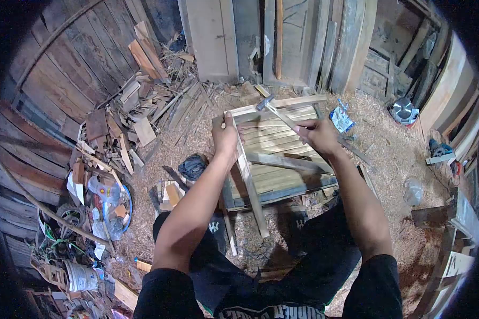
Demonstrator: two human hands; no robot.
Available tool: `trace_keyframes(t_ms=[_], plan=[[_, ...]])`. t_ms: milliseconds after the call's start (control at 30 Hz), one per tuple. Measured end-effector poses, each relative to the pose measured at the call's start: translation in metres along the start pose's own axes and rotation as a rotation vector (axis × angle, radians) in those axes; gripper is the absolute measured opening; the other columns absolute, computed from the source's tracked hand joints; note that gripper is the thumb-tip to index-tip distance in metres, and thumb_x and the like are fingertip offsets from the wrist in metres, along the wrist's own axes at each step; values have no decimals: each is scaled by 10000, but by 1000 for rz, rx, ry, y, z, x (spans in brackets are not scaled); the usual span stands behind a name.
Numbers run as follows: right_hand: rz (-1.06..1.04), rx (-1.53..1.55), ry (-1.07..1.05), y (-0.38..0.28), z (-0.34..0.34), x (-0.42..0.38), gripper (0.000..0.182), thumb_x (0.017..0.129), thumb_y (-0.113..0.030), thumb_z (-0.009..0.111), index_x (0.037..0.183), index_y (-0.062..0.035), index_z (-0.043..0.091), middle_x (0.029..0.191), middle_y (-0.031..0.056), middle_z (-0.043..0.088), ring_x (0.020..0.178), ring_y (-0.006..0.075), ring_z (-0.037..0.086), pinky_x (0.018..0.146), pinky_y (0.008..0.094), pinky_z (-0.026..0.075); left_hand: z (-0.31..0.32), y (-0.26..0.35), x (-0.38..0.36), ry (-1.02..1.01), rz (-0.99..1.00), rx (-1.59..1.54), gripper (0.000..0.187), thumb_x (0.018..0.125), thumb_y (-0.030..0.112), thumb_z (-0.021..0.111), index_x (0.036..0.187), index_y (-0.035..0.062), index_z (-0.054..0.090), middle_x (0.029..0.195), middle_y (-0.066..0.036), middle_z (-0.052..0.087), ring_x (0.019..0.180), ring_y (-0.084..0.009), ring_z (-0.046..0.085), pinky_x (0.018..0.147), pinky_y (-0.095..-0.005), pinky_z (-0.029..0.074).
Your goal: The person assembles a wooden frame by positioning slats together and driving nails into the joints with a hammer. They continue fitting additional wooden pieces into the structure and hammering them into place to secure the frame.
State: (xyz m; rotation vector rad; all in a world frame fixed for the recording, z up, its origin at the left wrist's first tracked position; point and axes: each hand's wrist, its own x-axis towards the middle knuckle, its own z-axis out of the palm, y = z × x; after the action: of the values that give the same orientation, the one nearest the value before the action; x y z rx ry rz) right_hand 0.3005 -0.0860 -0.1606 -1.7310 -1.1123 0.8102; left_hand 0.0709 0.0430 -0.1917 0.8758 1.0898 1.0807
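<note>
My right hand [320, 138] is wrapped round the wooden handle of a hammer [280, 115]. The hammer's metal head lies over the top rail [298, 101] of a wooden frame, close to its upper left corner. At that corner my left hand [226, 137] closes round the frame's long side strip [254, 198], which slants down towards my legs. A short pale stick end shows at the left fingers. Beneath the strips is a slatted wooden panel [266, 174] with a diagonal brace [287, 160] across it, in front of my knees.
Wood offcuts [143, 131] are heaped at the left, near a blue-rimmed basin [129, 212] and a black plastic bag [193, 167]. A blue-and-white packet [341, 121], a circular-saw-like tool [404, 110] and another power tool [439, 151] lie right on the sawdust-covered floor [388, 170].
</note>
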Motion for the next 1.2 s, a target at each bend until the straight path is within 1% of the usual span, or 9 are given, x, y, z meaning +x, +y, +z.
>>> trace_keyframes(t_ms=[267,367,400,633,733,800,867,1033,1200], plan=[[23,-90,19,52,11,15,321,893,-201,821,1097,41,771,848,80,760,720,163,644,721,335,539,-15,-50,23,71,-134,22,385,1088,375,512,1062,4,610,745,-75,594,574,-188,590,483,-358,517],[-102,-209,50,51,11,14,308,865,-192,836,1088,12,774,929,171,779,833,213,723,768,344,553,-28,-53,38,267,57,626,516,964,424,691,1124,-67,702,999,-263,738,861,-369,742,787,-463,572],[-101,-206,47,57,13,17,308,865,-192,836,1088,12,774,929,171,779,833,213,723,768,344,553,-30,-45,40,258,-15,763,536,907,445,736,1082,-62,740,1037,-290,740,999,-409,728,909,-450,535],[-365,-460,162,56,27,9,313,872,-148,771,1178,-81,759,995,190,730,926,344,702,814,424,560,-57,-61,69,22,107,659,522,877,436,774,1083,-43,753,1047,-214,765,953,-341,745,894,-408,550],[-530,-569,241,52,37,5,310,875,-111,740,1184,-98,760,1029,179,720,999,361,672,868,453,547,-56,-48,62,44,175,665,400,934,328,750,1025,-62,750,877,-107,746,773,-200,706,713,-336,535],[-631,-626,271,48,45,2,308,876,-96,729,1182,-97,761,1051,179,719,1041,366,658,898,465,538,-58,-35,56,-109,-72,428,409,937,335,752,1087,-46,739,919,-104,738,744,-169,692,661,-321,550],[-706,-562,204,44,57,-5,265,876,-81,720,1135,-89,778,1045,184,729,996,367,679,868,474,551,-60,-27,56,-144,-106,409,417,935,335,756,1120,-38,727,952,-104,733,733,-160,686,638,-304,554],[-570,-296,46,35,119,-35,225,890,-120,740,1094,-34,779,911,195,747,818,392,716,755,475,578,-63,-3,50,-231,-212,416,502,922,333,773,1229,-51,675,1034,-131,717,774,-208,718,671,-299,617],[-438,-244,21,18,149,-55,431,831,-299,825,1104,27,757,943,302,709,810,431,718,719,455,589,-75,-12,66,-287,-200,392,572,906,346,789,1266,-73,643,1099,-171,712,812,-244,737,696,-312,638]])
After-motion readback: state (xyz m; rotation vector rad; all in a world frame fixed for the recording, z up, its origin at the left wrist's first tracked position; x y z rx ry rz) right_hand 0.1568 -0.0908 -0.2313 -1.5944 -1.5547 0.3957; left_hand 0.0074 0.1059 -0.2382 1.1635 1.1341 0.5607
